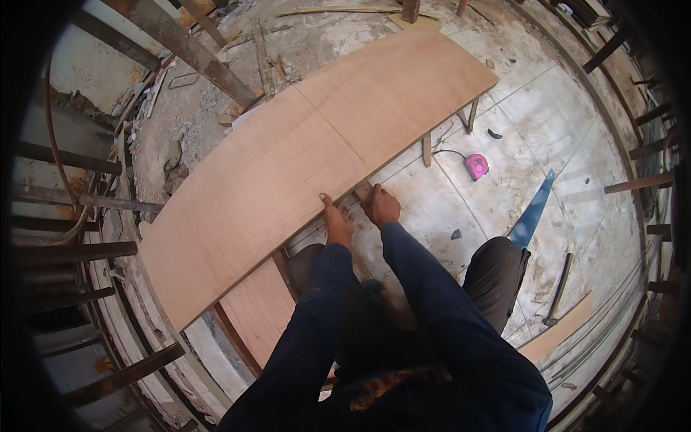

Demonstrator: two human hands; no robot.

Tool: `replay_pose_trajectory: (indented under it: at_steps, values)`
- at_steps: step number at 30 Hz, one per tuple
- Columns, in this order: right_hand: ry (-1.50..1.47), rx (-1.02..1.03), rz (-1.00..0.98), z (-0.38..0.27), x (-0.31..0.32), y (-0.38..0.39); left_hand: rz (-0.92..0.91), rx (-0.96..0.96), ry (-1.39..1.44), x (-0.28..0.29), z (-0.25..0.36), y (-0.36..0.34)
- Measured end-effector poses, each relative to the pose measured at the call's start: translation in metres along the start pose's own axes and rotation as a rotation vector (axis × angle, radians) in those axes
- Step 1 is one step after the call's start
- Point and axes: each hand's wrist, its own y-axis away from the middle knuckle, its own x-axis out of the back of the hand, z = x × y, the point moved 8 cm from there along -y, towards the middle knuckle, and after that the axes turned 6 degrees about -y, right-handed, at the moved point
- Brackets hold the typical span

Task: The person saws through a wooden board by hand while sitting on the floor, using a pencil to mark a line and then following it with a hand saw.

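Observation:
A long pale plywood board (259, 165), crossed by a thin straight line, lies diagonally in front of me. My left hand (337, 216) grips its near edge, thumb along the edge and fingers curled beside it. Just right of it, my right hand (381, 207) is closed on a short wooden piece (363, 190) that sticks out from beneath the board. A second plywood piece (255, 309) shows under the board at lower left. On the tiled floor to my right are a pink tape measure (476, 167) and a long blue tapered blade (531, 210) partly hidden by my knee.
A hammer (558, 291) and a plywood offcut (558, 331) lie by my right leg. Upright wooden posts (216, 61) and bars (79, 252) stand around the far and left sides. Rough rubble-strewn ground (180, 122) borders the white tiles (547, 115). Thin rods run along the lower right.

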Motion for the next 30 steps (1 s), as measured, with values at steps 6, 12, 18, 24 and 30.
replay_pose_trajectory:
  at_steps: [6, 12, 18, 24, 30]
  values:
    - [-0.186, -0.106, -0.09, 0.025, -0.021, 0.007, 0.053, 0.019, 0.095, 0.014, -0.012, -0.001]
    - [-0.088, -0.107, -0.307, 0.053, -0.023, 0.036, 0.044, -0.027, 0.137, 0.003, -0.007, -0.003]
    - [0.254, 0.141, -0.248, 0.085, -0.017, 0.103, 0.008, -0.007, 0.48, -0.007, -0.006, -0.014]
    - [0.129, 0.069, -0.389, 0.096, -0.026, 0.094, -0.001, -0.135, 0.455, -0.001, 0.005, -0.014]
    - [-0.071, -0.014, -0.375, 0.12, -0.02, 0.085, -0.053, -0.248, 0.168, -0.007, 0.006, 0.001]
